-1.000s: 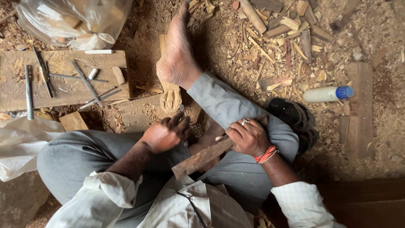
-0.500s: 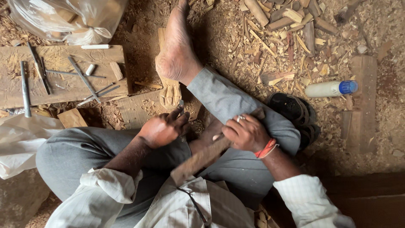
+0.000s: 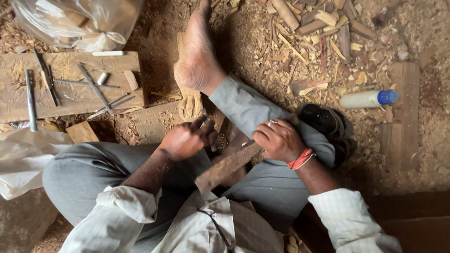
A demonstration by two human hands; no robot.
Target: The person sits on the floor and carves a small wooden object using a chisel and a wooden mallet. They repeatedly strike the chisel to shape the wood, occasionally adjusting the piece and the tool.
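Note:
I sit on the ground with one leg stretched out, my bare foot [image 3: 197,56] resting on a carved wooden piece [image 3: 190,100]. My left hand [image 3: 185,139] is closed around a thin chisel, its tip hidden at the carved piece. My right hand [image 3: 279,139] grips a brown wooden mallet block [image 3: 225,167] that slants down toward my lap. A ring and a red-orange wristband are on the right hand.
A wooden board [image 3: 70,86] at the left carries several metal chisels [image 3: 31,100]. A plastic bag [image 3: 79,21] lies at the top left, a white bottle with a blue cap [image 3: 368,99] at the right, a black sandal [image 3: 328,124] beside my knee, wood chips all around.
The left hand with the chisel has shifted slightly right toward the carved piece. The right hand and mallet stay almost in the same place.

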